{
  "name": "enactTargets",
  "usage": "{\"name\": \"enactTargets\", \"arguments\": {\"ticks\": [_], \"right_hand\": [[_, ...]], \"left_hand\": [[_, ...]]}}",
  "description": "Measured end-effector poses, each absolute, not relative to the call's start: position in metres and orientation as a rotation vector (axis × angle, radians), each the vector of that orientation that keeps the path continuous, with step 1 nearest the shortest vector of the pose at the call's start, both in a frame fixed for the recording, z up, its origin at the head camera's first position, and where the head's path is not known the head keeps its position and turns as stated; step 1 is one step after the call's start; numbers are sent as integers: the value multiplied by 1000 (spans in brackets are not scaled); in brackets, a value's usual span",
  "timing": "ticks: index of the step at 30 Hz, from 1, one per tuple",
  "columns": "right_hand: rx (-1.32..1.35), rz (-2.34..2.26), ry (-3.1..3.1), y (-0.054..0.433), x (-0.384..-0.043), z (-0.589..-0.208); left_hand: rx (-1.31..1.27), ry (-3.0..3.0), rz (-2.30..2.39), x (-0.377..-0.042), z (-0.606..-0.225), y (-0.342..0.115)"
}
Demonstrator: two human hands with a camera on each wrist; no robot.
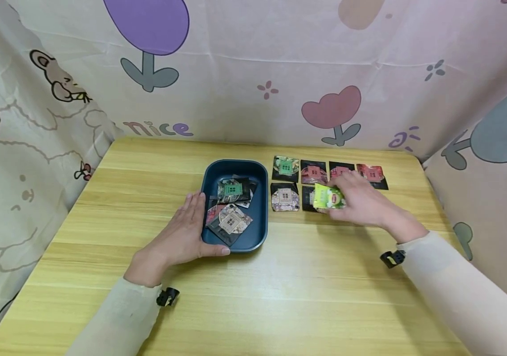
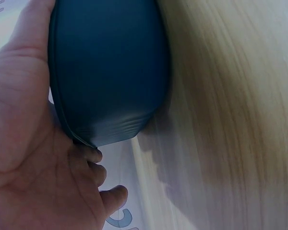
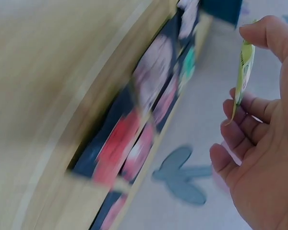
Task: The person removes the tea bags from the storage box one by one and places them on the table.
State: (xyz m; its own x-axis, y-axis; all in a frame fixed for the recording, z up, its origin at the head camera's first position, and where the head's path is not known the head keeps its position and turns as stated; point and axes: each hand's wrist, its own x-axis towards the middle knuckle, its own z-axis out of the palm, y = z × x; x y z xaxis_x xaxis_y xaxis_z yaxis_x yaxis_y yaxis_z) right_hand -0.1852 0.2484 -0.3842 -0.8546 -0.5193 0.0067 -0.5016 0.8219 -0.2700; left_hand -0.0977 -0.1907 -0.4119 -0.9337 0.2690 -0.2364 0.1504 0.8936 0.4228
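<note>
My right hand point(image 1: 362, 200) pinches a yellow-green tea bag packet point(image 1: 328, 197) between thumb and fingers, above the front row of laid-out packets. Seen edge-on in the right wrist view, the tea bag packet point(image 3: 243, 72) stands out from the fingertips. Beside a dark blue tray point(image 1: 259, 237), my left hand point(image 1: 177, 237) lays its fingers along the left side and its thumb at the near side. In the tray lie several overlapping tea packets, among them a green-labelled one point(image 1: 232, 190) and a beige-labelled one point(image 1: 231, 221).
Right of the tray, packets lie in two rows: a green one point(image 1: 286, 168) and several red ones point(image 1: 313, 172) behind, a white-lilac one point(image 1: 285, 197) in front. My right hand partly hides others. A printed curtain point(image 1: 235, 99) hangs behind the wooden table point(image 1: 271, 306).
</note>
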Motion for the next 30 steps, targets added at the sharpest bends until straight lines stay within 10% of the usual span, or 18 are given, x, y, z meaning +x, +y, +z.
{"name": "enactTargets", "arguments": {"ticks": [30], "right_hand": [[-481, -12, 2900, 377, -205, -407]], "left_hand": [[307, 2754, 608, -97, -410, -191]]}}
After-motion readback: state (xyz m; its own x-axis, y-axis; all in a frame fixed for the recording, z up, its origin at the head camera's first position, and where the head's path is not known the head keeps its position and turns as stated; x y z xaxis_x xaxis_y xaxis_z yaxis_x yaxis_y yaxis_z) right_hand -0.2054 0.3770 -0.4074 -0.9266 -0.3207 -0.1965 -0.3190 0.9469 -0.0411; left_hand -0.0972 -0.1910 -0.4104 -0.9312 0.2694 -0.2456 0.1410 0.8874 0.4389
